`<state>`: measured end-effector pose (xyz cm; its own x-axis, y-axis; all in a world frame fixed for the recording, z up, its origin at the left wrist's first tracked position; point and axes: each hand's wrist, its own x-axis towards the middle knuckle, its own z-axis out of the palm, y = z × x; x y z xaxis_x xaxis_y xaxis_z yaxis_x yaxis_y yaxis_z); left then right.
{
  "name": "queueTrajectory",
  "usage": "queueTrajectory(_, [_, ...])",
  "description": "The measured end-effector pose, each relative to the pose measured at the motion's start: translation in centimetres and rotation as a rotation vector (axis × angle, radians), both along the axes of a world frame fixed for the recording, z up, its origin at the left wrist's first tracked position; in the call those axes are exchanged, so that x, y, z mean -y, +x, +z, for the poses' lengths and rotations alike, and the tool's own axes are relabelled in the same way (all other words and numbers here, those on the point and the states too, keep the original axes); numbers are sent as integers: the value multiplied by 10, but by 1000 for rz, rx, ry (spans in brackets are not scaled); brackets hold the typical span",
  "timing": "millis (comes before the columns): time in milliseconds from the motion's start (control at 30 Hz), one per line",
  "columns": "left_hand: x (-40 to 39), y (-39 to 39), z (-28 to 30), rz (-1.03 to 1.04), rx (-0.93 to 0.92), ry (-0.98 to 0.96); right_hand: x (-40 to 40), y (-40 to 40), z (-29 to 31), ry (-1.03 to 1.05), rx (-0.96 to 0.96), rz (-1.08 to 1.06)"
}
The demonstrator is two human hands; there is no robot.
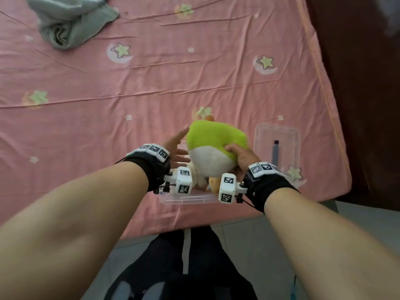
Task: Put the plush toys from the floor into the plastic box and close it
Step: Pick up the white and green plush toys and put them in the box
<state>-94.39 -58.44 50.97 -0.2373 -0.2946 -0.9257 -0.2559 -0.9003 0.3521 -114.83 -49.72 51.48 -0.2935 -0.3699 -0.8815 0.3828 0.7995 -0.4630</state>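
A green and white plush toy (213, 146) is held over the clear plastic box (186, 199), which sits on the pink bed near its front edge. My right hand (242, 158) grips the toy from its right side. To the toy's left, my left hand (176, 148) is flat with its fingers spread, close to or touching the plush. Under the green toy, a smaller cream and orange plush (211, 182) lies inside the box, partly hidden. The box's clear lid (278, 135) lies flat on the bed to the right.
A pink sheet (151, 83) with star and moon prints covers the bed. A crumpled grey-green cloth (69, 20) lies at the far left. Dark brown furniture (363, 83) stands along the bed's right side. My dark-trousered legs (190, 267) stand on grey floor tiles.
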Motion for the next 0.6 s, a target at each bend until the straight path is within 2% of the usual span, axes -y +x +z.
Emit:
queueTrajectory(67, [-6,2,0,57,-105,66,0,17,1,-3,55,64])
queueTrajectory(133, [-11,9,-3,110,-103,64,0,27,-2,-14,113,159])
queueTrajectory(200, [-13,20,-11,206,-90,56,2,26,-6,12,93,253])
queueTrajectory(233, [-15,29,-17,256,-92,42,2,22,-11,49,-13,341])
queueTrajectory(300, [-19,48,-25,363,-117,18,-2,12,-29,215,-397,575])
queueTrajectory(333, [-21,59,-28,401,-113,13,-8,13,-38,294,-508,568])
queueTrajectory(400, [-24,75,-32,417,-44,-2,-18,24,-51,382,-523,523])
queueTrajectory(467, [-24,86,-37,394,33,18,-24,37,-60,384,-581,613])
queueTrajectory(533, [-27,90,-39,387,41,16,-26,47,-69,316,-681,645])
queueTrajectory(600, [-29,91,-39,396,11,30,-26,52,-72,205,-663,517])
